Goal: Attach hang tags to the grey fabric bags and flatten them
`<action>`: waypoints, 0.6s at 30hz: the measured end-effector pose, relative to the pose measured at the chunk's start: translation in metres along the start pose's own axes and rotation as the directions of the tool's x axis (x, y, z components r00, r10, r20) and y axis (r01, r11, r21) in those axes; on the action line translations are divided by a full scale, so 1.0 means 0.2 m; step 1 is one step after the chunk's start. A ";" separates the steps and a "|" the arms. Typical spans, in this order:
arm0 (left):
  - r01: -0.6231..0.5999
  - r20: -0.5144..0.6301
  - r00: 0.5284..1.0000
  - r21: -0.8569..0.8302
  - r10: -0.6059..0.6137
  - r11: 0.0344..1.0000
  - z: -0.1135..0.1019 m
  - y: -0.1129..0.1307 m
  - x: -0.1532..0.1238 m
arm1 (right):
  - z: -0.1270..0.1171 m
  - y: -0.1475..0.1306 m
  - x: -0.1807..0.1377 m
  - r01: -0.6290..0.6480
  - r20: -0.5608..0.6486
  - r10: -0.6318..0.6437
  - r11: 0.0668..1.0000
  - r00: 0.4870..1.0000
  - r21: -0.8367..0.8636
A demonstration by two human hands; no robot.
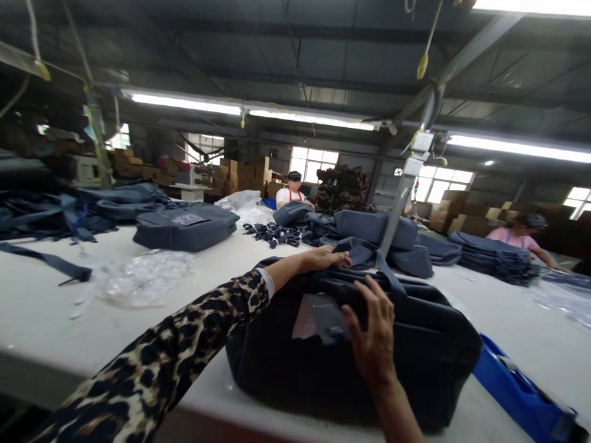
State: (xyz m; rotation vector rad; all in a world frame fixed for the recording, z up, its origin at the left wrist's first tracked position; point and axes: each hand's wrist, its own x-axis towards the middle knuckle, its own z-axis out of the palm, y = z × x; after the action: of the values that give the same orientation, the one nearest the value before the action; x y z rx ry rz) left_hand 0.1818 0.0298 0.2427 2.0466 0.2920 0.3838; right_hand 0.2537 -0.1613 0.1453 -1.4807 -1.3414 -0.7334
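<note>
A dark navy bag (417,355) lies on the white table (40,303) in front of me. My left hand (323,258), on a leopard-print sleeve, reaches over the bag and rests with closed fingers on its far top edge by the strap. My right hand (373,334) lies on the bag's near top, fingers spread and pressing a dark hang tag (324,316) with a pinkish card behind it.
A blue tape dispenser (526,397) lies to the right of the bag. Crumpled clear plastic (143,277) sits to the left. Stacks of blue-grey bags (186,227) and loose straps cover the far table. Two other people work at the back, and a metal post (403,199) rises behind the bag.
</note>
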 end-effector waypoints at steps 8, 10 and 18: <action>0.021 0.059 0.998 0.018 -0.022 1.000 -0.01 0.02 -0.02 | -0.10 0.45 0.36 -0.370 0.173 0.369 0.929 0.913 -0.024; 0.074 0.118 0.991 -0.044 -0.069 0.996 -0.02 0.04 -0.04 | -0.11 0.45 0.36 -0.389 0.202 0.382 0.921 0.902 -0.003; 0.201 0.297 0.946 -0.234 -0.127 0.951 -0.07 0.11 -0.09 | -0.27 0.39 0.26 -0.223 0.347 0.120 0.935 0.930 0.275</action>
State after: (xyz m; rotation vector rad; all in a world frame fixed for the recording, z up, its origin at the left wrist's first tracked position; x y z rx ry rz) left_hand 0.1619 0.0240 0.2647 1.7717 0.2249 0.0241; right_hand 0.3490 -0.1854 0.1897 -1.4793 -1.4685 -0.1518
